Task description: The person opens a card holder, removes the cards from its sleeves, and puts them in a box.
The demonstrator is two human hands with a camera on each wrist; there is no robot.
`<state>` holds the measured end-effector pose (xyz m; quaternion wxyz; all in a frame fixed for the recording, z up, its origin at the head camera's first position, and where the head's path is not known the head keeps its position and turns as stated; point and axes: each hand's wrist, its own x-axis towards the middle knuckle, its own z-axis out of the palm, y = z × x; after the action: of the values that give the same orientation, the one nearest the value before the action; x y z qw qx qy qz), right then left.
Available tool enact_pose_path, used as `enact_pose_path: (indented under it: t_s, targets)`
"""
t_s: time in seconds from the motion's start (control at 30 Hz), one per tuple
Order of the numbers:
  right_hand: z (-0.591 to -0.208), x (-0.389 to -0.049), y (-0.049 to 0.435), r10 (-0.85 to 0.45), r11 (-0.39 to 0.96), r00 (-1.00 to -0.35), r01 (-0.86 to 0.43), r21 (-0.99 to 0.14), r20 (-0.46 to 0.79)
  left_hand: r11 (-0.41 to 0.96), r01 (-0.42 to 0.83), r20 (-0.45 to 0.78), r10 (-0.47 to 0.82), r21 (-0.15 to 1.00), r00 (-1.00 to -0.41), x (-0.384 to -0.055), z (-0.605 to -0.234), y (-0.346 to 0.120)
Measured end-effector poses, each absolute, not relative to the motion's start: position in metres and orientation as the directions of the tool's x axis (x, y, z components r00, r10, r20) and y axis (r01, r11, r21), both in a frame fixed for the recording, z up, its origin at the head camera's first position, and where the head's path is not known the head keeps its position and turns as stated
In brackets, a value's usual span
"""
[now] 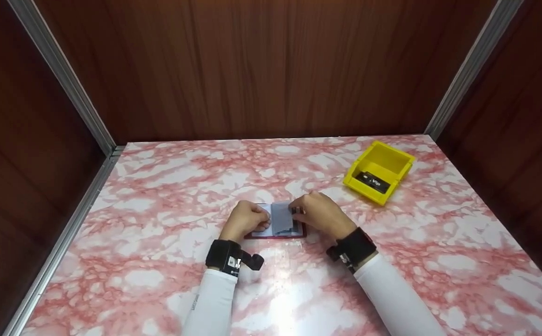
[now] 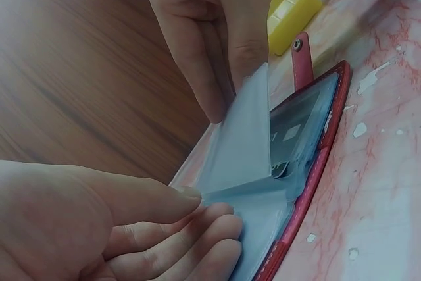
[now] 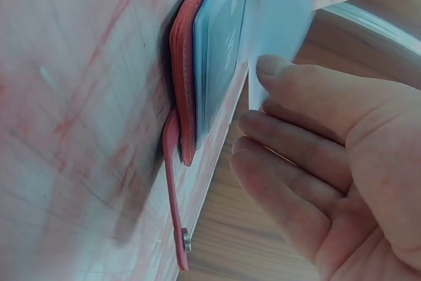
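Note:
A red card holder (image 2: 337, 110) with stitched edges lies spread on the table, its clear plastic sleeves (image 1: 261, 226) showing. One sleeve page (image 2: 247, 139) stands raised at the middle, pinched at its free edge between thumb and fingers of my right hand (image 1: 320, 212). Under it on the right side sits a dark card (image 2: 289, 129) in a sleeve. My left hand (image 1: 247, 219) rests on the left side of the holder, fingers on the plastic and thumb tip close to the raised page's base. A snap strap (image 3: 172, 189) sticks out from the holder's right edge.
A yellow bin (image 1: 385, 158) stands at the back right, with black items marked "Vip" (image 1: 372, 182) inside. Dark wood-look panels (image 1: 261, 70) with metal corner posts (image 1: 65, 70) enclose the pink marbled table (image 1: 158, 261) at the back and sides.

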<state>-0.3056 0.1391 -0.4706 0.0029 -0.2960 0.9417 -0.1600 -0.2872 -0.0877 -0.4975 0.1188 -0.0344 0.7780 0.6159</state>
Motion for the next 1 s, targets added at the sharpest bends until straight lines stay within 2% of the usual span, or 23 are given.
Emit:
enact_pose_path:
  t_s: [0.43, 1.0]
  targets:
    - [-0.4689, -0.3066, 0.1422, -0.567, 0.757, -0.807, -0.590, -0.282, 0.166, 0.247, -0.186, -0.214, 0.092, 0.951, -0.972, -0.2858, -0.4964, -0.0886]
    - [-0.4712, -0.3107, 0.1482, -0.550, 0.757, -0.816, -0.577, -0.306, 0.178, 0.240, -0.181, -0.208, 0.091, 0.954, -0.974, -0.2855, -0.4969, -0.0869]
